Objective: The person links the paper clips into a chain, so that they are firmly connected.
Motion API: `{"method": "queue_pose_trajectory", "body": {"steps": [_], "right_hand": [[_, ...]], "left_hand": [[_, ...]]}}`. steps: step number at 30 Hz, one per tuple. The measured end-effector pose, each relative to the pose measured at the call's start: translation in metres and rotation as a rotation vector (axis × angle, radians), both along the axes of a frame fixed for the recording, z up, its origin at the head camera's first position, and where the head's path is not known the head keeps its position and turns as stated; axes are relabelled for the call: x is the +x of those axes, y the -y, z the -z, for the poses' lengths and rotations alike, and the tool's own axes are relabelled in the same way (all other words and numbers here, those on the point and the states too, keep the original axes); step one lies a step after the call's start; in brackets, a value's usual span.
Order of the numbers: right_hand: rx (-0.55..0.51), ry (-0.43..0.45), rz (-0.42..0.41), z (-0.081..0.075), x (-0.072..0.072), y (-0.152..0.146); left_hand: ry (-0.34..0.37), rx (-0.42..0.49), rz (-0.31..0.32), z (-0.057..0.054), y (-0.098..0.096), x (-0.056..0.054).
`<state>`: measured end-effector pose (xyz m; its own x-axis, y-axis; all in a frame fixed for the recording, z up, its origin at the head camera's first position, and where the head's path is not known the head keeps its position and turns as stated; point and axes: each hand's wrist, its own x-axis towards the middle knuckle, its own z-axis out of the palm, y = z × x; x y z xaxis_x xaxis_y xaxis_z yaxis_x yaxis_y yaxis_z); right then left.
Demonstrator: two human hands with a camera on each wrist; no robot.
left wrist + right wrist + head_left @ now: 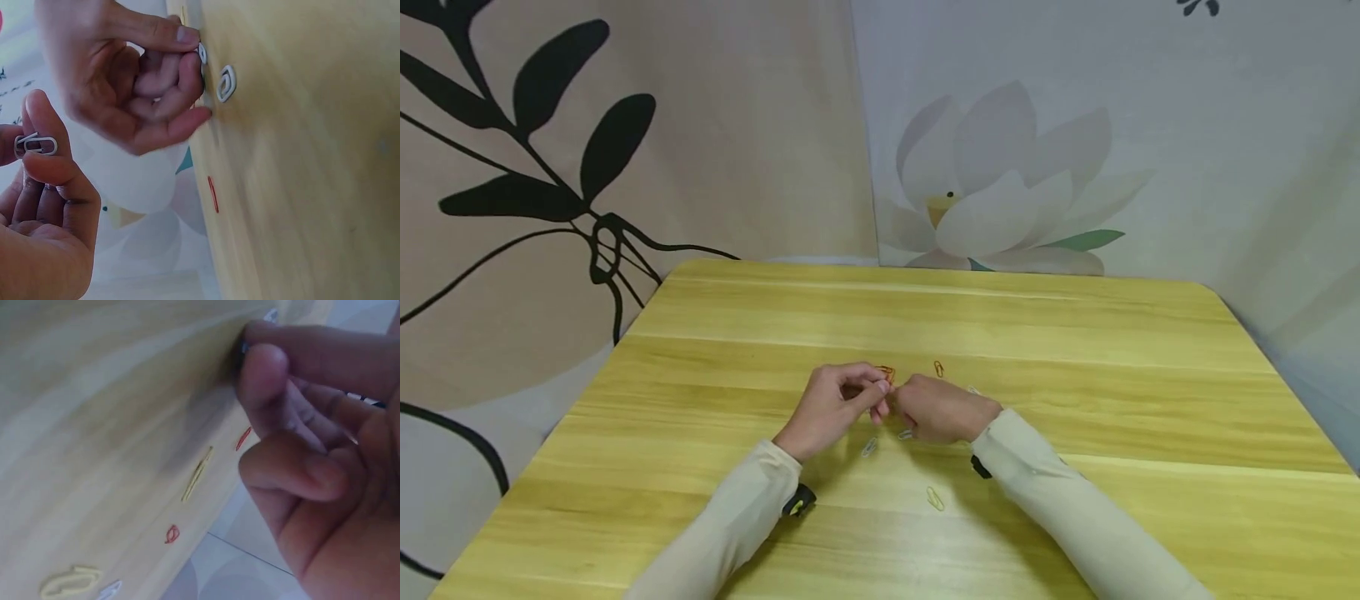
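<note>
My left hand (837, 404) pinches white paper clips (40, 145) between thumb and forefinger, hooked or overlapping one another in the left wrist view. Low over the table to its right, my right hand (943, 408) has its thumb and forefinger on a white paper clip (202, 54). From the right wrist, those fingertips (265, 362) meet at the tabletop, and they hide most of what they pinch. Another white paper clip (226, 84) lies flat just beside that hand. Behind the left fingertips shows an orange-red paper clip (887, 372).
More paper clips lie scattered on the wooden table (700, 467): a white one (870, 447) nearer me, a yellow one (935, 498) toward the front, and an orange-red one (938, 368) beyond the right hand. Printed curtains (760, 125) hang behind the table's far edge.
</note>
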<state>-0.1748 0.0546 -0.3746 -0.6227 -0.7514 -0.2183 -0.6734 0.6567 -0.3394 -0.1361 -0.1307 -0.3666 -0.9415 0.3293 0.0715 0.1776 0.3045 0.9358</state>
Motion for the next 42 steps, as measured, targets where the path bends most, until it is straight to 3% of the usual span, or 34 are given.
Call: {"method": "queue_pose_trajectory", "body": {"steps": [18,30,33,42], "right_hand": [[-0.13,0.023,-0.025,0.007,0.006,-0.009],[-0.206,-0.032,-0.037,0.013,0.009,-0.015],[-0.269,-0.017,-0.008,0.01,0.01,-0.017],[-0.593,-0.018,0.13,-0.006,0.01,-0.028]], "left_hand": [[-0.021,0.008,0.021,0.001,-0.001,0.001],[-0.03,0.007,0.007,-0.003,-0.001,0.001],[-0.03,0.011,0.011,-0.003,-0.001,0.001],[-0.031,0.017,0.012,-0.002,-0.001,0.0]]}}
